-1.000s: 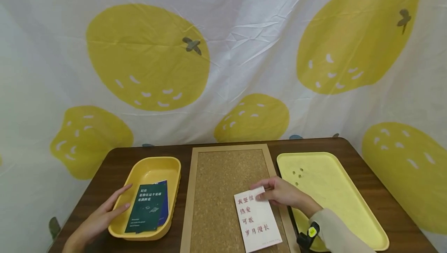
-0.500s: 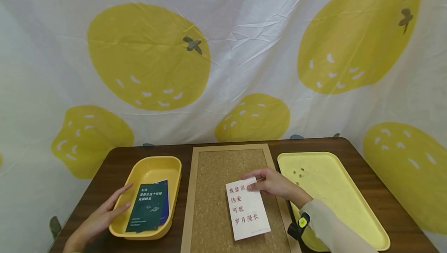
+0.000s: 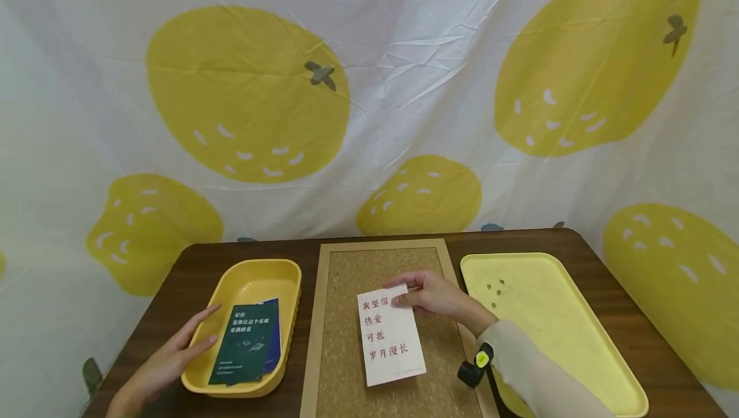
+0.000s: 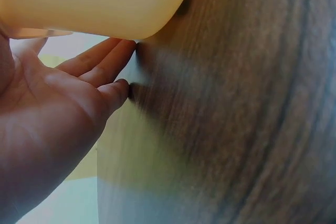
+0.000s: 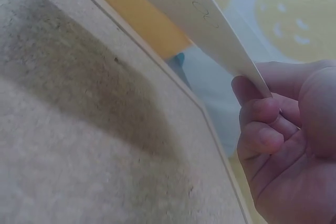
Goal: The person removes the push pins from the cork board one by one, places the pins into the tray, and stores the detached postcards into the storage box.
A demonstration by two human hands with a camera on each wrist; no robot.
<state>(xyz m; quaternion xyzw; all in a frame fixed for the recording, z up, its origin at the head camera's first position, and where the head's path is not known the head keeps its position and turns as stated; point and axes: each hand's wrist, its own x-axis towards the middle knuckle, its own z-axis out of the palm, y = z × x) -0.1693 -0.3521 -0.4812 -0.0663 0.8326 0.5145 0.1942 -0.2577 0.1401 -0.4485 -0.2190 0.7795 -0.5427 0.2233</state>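
My right hand [image 3: 430, 294] pinches a white postcard [image 3: 392, 338] with red Chinese characters by its upper right corner. The card hangs tilted over the framed cork board [image 3: 346, 277]. In the right wrist view, thumb and fingers meet at the card's edge [image 5: 210, 35], and its shadow falls on the cork. At the left, my left hand [image 3: 164, 363] holds the near left side of a yellow plastic basin [image 3: 254, 270], thumb and index finger over the rim. Its other fingers lie along the basin's outer wall [image 4: 100, 9], low by the table. A dark green postcard [image 3: 242, 344] overlaps a blue one [image 3: 272, 341] inside.
A pale yellow tray [image 3: 554, 315] stands right of the board, with several small brass-coloured tacks [image 3: 498, 292] near its far left corner. My right sleeve [image 3: 531, 367] crosses the tray's near left part. A lemon-print curtain [image 3: 369, 84] hangs behind the dark wooden table [image 3: 173, 277].
My right hand has moved left and slightly away from me, carrying the white postcard from the board's right side toward its middle. The left hand stays at the basin.
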